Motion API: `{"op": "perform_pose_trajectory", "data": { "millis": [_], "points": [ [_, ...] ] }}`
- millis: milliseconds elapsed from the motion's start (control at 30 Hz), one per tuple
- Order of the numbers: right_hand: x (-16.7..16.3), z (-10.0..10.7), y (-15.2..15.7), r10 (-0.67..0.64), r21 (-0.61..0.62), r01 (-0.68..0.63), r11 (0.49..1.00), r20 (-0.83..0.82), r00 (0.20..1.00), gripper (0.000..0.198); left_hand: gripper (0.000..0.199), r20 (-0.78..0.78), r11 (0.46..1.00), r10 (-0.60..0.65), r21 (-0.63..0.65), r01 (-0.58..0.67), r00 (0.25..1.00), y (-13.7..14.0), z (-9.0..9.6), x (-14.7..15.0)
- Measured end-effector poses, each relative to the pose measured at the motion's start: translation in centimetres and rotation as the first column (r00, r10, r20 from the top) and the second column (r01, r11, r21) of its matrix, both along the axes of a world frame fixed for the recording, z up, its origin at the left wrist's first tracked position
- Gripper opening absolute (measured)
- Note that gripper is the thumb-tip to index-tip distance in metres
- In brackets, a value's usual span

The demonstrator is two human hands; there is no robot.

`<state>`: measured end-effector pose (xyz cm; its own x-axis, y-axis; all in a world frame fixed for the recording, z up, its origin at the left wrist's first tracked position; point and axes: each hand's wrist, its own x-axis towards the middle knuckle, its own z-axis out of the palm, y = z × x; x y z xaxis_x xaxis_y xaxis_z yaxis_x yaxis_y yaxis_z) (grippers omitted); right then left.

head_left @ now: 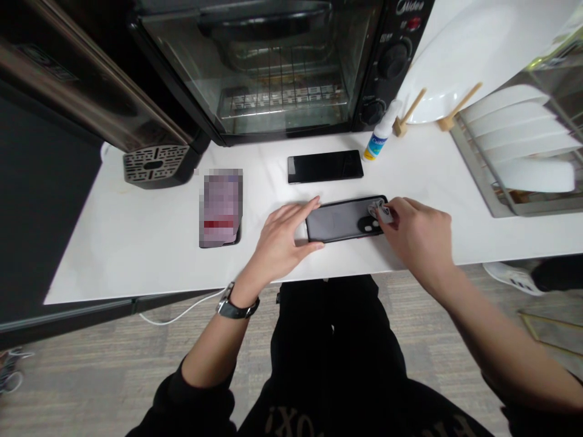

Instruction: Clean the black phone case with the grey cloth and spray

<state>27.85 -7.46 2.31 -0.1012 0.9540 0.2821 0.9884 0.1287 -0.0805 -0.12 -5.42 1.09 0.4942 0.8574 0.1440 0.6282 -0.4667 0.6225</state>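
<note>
A phone case (339, 220) with a black rim, a grey translucent back and camera openings at its right end lies flat near the counter's front edge. My left hand (283, 238) grips its left end, the thumb at the near edge and the index finger at the far edge. Pinched in my right hand (416, 233) is a small crumpled white wipe (381, 211), pressed against the case beside the camera openings. Behind the case rests a black phone (325, 167), dark face up. A white spray bottle (381, 133) with a blue and yellow label stands near that phone's right end.
Left of my hands lies a phone (221, 209) with its screen blurred out. A black toaster oven (282, 79) stands at the back, beside a machine with a drip tray (155, 165). A metal rack (485, 176) of white dishes occupies the right, near a large plate (473, 54).
</note>
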Motion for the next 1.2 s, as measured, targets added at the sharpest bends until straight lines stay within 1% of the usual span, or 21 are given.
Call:
{"op": "perform_pose_trajectory", "data": {
  "millis": [133, 200, 333, 433, 533, 667, 733, 800, 867, 933, 1000, 1033, 1200],
  "points": [
    [-1.8, 0.0, 1.4, -0.061, -0.012, 0.061, 0.998, 0.020, 0.998, 0.018, 0.090, 0.002, 1.000, 0.007, -0.001, -0.007, 1.000, -0.1, 0.0, 0.0],
    [-2.9, 0.0, 1.9, -0.056, -0.017, 0.056, 0.998, 0.010, 0.998, 0.014, 0.089, 0.002, 1.000, 0.009, 0.001, -0.009, 1.000, 0.0, 0.0, 0.1],
    [-5.7, -0.1, 2.3, 0.053, -0.033, -0.055, 0.998, -0.063, 0.997, 0.016, 0.088, -0.001, 1.000, 0.015, -0.005, -0.015, 1.000, 0.0, -0.1, 0.1],
    [-7.8, -0.3, 2.2, 0.199, -0.071, -0.213, 0.974, -0.167, 0.966, 0.019, 0.089, 0.004, 1.000, 0.009, 0.002, -0.009, 1.000, -0.1, 0.0, 0.1],
    [-8.9, -0.3, 2.0, 0.369, -0.105, -0.405, 0.908, -0.257, 0.893, 0.023, 0.091, 0.012, 1.000, 0.014, 0.002, -0.014, 1.000, -0.2, 0.1, 0.1],
    [-7.8, 0.2, 2.3, 0.492, -0.172, -0.561, 0.810, -0.320, 0.809, 0.015, 0.095, 0.001, 1.000, 0.010, -0.017, -0.010, 1.000, -0.2, 0.4, 0.1],
    [-6.7, 0.4, 2.8, 0.571, -0.197, -0.653, 0.731, -0.348, 0.744, 0.011, 0.096, -0.036, 1.000, -0.011, -0.018, 0.010, 0.999, -0.1, 0.7, 0.0],
    [-5.6, 0.7, 3.6, 0.653, -0.201, -0.749, 0.631, -0.383, 0.653, 0.012, 0.095, -0.107, 0.999, -0.038, 0.001, 0.038, 0.994, 0.0, 1.1, 0.0],
    [-4.6, 0.9, 4.4, 0.709, -0.200, -0.821, 0.534, -0.423, 0.564, 0.012, 0.093, -0.199, 0.997, -0.057, 0.032, 0.065, 0.978, 0.0, 1.7, -0.1],
    [-3.7, 1.1, 5.0, 0.734, -0.203, -0.857, 0.473, -0.446, 0.511, 0.013, 0.089, -0.286, 0.995, -0.069, 0.055, 0.088, 0.956, 0.0, 2.3, 0.0],
    [-2.6, 1.3, 5.5, 0.751, -0.213, -0.871, 0.442, -0.444, 0.489, 0.015, 0.083, -0.360, 0.992, -0.086, 0.059, 0.115, 0.929, 0.0, 2.8, 0.1],
    [-2.0, 1.4, 5.6, 0.757, -0.216, -0.872, 0.439, -0.434, 0.488, 0.017, 0.080, -0.393, 0.990, -0.097, 0.057, 0.130, 0.914, 0.0, 3.1, 0.1],
    [1.5, 1.8, 5.5, 0.774, -0.208, -0.856, 0.473, -0.367, 0.517, 0.028, 0.078, -0.506, 0.983, -0.136, 0.036, 0.179, 0.852, 0.5, 4.4, 0.2]
  ]
}}
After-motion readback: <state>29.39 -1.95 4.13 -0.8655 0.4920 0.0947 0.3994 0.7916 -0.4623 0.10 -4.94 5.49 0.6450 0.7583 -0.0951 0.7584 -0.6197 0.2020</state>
